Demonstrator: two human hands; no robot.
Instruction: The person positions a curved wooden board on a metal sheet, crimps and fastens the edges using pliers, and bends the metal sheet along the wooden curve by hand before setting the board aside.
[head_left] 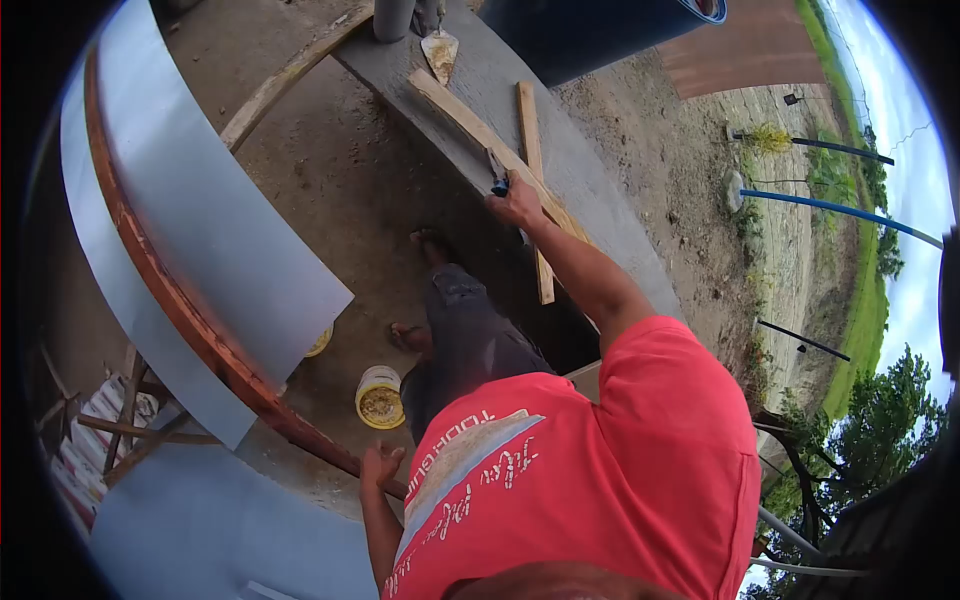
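My right hand [517, 203] is closed around pliers [499, 175] with metal jaws and a dark blue handle. The pliers are over a long wooden board [470, 125], which lies along the grey concrete ledge [590, 190]. A second, narrower wood strip [530, 130] crosses under that board and sticks out past the ledge. Low in the view, my left hand [382, 466] has its fingers curled, next to a long reddish-brown beam [190, 310]. Whatever it may hold is hidden.
A trowel [440, 52] lies on the ledge near a dark blue drum [590, 35]. Pale metal sheets [230, 200] flank the beam at left. A yellow-rimmed bucket [380, 398] stands by my feet. Another plank [285, 80] leans toward the ledge; dirt ground lies beyond.
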